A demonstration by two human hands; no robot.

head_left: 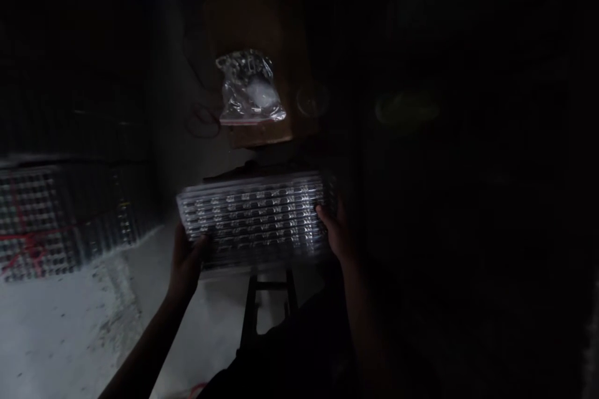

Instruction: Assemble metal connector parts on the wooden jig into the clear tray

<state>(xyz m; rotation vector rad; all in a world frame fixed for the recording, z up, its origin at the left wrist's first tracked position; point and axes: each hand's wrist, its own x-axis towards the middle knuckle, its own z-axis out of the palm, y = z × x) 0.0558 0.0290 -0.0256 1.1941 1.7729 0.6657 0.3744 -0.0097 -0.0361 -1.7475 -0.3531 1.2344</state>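
Between my hands is a stack of clear plastic trays (262, 218) with rows of small shiny pockets. My left hand (186, 259) grips its lower left corner, thumb on the near face. At the other end, my right hand (336, 227) is wrapped round the right edge with the thumb on top. The fingers beneath the stack are hidden. Beyond it, a clear zip bag (253, 90) of small items lies on a brown cardboard box (262, 134); its contents are too dim to name.
At left, a bundle of similar trays (47, 199) is tied with red string (32, 243) on the pale floor (60, 330). A dark metal frame (250, 312) stands below the stack. A blurred yellow-green thing (406, 109) is at right. Much of the right side is too dark.
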